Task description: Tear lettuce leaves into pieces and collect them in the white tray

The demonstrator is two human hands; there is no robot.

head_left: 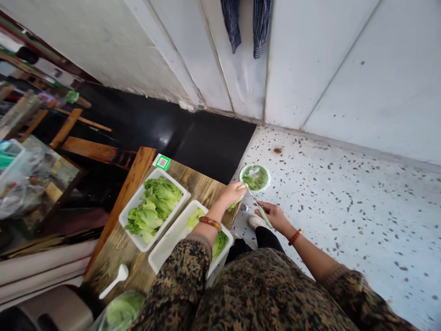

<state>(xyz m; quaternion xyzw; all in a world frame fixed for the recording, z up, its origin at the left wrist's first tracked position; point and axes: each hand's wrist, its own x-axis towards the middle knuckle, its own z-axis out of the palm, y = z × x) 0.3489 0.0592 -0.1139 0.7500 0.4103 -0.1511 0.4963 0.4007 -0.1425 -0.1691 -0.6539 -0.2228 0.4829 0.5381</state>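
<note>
My left hand (235,193) is closed around a head of lettuce (235,203), its pale stem end up and green leaves showing below the fingers. In my right hand (272,216) is a small knife (264,216) with a pale green handle, its thin blade reaching to the stem end. Just beyond both hands, a light green bin (266,185) on the floor holds leaf scraps. Under my left forearm lies a white tray (170,245) with some lettuce leaves in it. Beside it, another white tray (123,215) is heaped with leaves.
The trays stand on a wooden table (196,180) with a green QR-code card (162,162) at its corner. A white spoon (115,280) and a bagged lettuce (123,311) lie nearer. Striped clothing (260,27) hangs against the white wall; my shoe (254,221) is on the speckled floor.
</note>
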